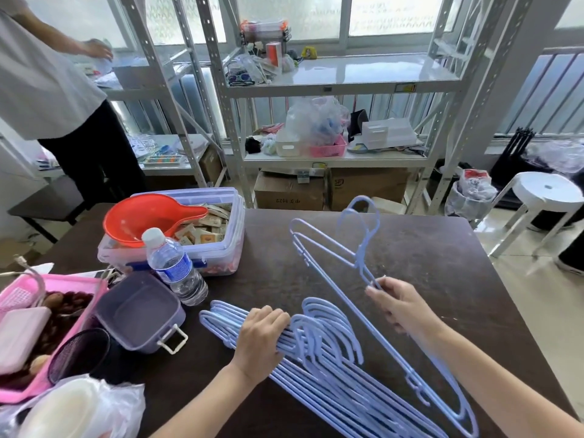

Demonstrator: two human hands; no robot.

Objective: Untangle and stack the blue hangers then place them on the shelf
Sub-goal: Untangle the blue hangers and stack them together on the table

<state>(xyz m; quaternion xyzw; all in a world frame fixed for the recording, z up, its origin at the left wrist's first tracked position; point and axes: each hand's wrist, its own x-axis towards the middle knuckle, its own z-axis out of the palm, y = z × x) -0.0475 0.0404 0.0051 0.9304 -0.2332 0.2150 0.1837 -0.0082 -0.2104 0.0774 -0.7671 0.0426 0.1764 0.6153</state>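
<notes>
Broadly, the dark table (426, 248) carried the stacked hangers (316, 358), long axis running from near left toward my lower right, with my left hand (260, 335) pressed flat over them, fingers curled. My right hand (399, 303) pinched two loose hangers (331, 248) just beside the stack, hooks pointing away.
</notes>
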